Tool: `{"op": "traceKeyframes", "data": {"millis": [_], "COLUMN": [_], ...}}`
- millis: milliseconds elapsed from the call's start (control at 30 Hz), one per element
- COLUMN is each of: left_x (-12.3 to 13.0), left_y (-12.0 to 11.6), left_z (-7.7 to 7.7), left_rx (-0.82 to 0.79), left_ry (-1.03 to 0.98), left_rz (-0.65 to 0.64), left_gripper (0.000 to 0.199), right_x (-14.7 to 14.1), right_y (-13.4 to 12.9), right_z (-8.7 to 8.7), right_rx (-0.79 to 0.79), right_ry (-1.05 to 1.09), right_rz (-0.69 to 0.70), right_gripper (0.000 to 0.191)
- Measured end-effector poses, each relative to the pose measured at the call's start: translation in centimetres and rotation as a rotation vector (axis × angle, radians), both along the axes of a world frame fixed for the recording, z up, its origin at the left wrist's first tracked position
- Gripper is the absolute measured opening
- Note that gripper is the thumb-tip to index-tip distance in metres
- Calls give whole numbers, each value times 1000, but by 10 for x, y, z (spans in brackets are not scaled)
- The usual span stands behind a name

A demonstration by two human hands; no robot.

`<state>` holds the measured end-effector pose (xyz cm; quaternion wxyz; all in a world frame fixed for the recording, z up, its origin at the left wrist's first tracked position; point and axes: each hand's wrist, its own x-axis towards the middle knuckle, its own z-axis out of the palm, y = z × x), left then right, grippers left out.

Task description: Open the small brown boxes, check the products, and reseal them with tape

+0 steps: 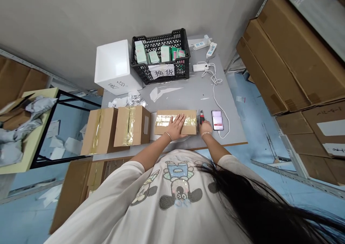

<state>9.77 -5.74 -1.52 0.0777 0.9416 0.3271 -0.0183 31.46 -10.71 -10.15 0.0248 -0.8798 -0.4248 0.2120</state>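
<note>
Hair point(239, 201) cropped, right hand point(206, 127) partly hiding knife point(202, 118)

A taped carton point(191, 124) was held under the flattened left hand point(176, 126); at its three o'clock, a red-and-black cutter point(202, 118) was gripped in the right hand point(206, 127). At twelve, a black crate point(182, 71) was seen.

A paper sign point(161, 72) on the front of the black crate point(185, 61) is reading "换货" in dark characters. The white foam box point(114, 66) is bearing two handwritten characters on its front; the first is remaining unclear, the second is appearing to be "货". At the right, a brown carton point(314, 129) is carrying illegible dark handwriting above a white label point(334, 127). The phone point(217, 120) is displaying text too small for reading.
</note>
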Motion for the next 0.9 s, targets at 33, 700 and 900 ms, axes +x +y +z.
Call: {"op": "traceKeyframes", "data": {"millis": [33, 700, 900], "left_x": [0, -13, -80], "left_y": [0, 11, 15], "left_z": [0, 10, 19], "left_rx": [-4, -124, 17], "left_ry": [3, -169, -159], "left_rz": [3, 166, 517], "left_gripper": [110, 98, 62], "right_x": [-1, 23, -26], "right_y": [4, 3, -23], "right_z": [-3, 24, 80], "right_rx": [-29, 36, 533], "right_ry": [-7, -69, 6], "right_rz": [4, 31, 481], "right_gripper": [43, 50, 52]}}
